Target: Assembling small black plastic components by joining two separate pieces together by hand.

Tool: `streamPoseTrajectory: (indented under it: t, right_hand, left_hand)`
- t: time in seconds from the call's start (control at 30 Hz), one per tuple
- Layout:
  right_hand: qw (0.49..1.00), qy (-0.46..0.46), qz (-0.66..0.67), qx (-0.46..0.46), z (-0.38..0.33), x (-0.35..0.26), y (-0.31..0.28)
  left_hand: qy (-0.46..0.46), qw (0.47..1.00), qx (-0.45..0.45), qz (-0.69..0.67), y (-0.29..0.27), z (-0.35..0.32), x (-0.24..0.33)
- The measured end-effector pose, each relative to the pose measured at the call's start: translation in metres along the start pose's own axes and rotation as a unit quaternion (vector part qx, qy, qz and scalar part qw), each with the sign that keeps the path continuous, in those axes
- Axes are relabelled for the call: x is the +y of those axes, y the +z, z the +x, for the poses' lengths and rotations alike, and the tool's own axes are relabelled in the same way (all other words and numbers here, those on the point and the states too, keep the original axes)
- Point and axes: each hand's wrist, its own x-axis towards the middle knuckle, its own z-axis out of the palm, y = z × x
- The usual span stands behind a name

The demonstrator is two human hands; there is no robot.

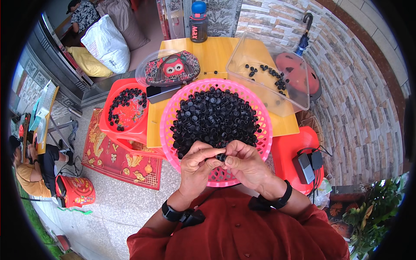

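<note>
Over the near rim of a pink plastic basket, my left hand and my right hand meet. Between their thumbs and fingertips they pinch one small round black cap-like part. Both hands are closed on it, and the fingers partly cover it. Just beyond my hands, a large heap of similar black parts fills much of the basket. Dark bands with small black devices are strapped to both wrists.
The basket rests on a yellow table. Beyond it are a clear plastic bin with some black parts, an owl-patterned pouch and a bottle. A red stool stands left, another right. A person sits far left.
</note>
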Motion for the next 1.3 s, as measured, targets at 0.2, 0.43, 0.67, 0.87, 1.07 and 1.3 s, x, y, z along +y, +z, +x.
streamPoseTrajectory:
  t: [0.2, 0.43, 0.67, 0.87, 1.07, 1.3]
  right_hand:
    - [1.000, -0.019, 0.004, 0.001, -0.002, 0.000, 0.003]
    - [0.999, 0.012, -0.003, 0.036, -0.008, -0.005, 0.004]
    - [1.000, 0.009, 0.005, 0.025, -0.008, -0.007, 0.001]
    - [0.999, 0.032, -0.008, 0.036, -0.008, -0.013, 0.001]
    - [0.997, 0.023, 0.060, 0.031, -0.006, 0.002, -0.002]
    - [0.997, -0.004, 0.076, 0.021, -0.002, 0.012, -0.002]
  left_hand:
    - [-0.030, 0.999, -0.004, -0.043, 0.001, 0.000, 0.001]
    - [-0.036, 0.999, -0.019, -0.035, 0.002, 0.002, 0.001]
    - [-0.041, 0.998, -0.017, -0.038, 0.002, 0.001, 0.000]
    - [-0.030, 0.999, -0.021, -0.008, 0.002, 0.001, 0.000]
    - [-0.046, 0.998, -0.010, -0.032, 0.002, 0.001, 0.002]
    - [-0.031, 0.997, -0.015, -0.067, 0.004, 0.000, 0.004]
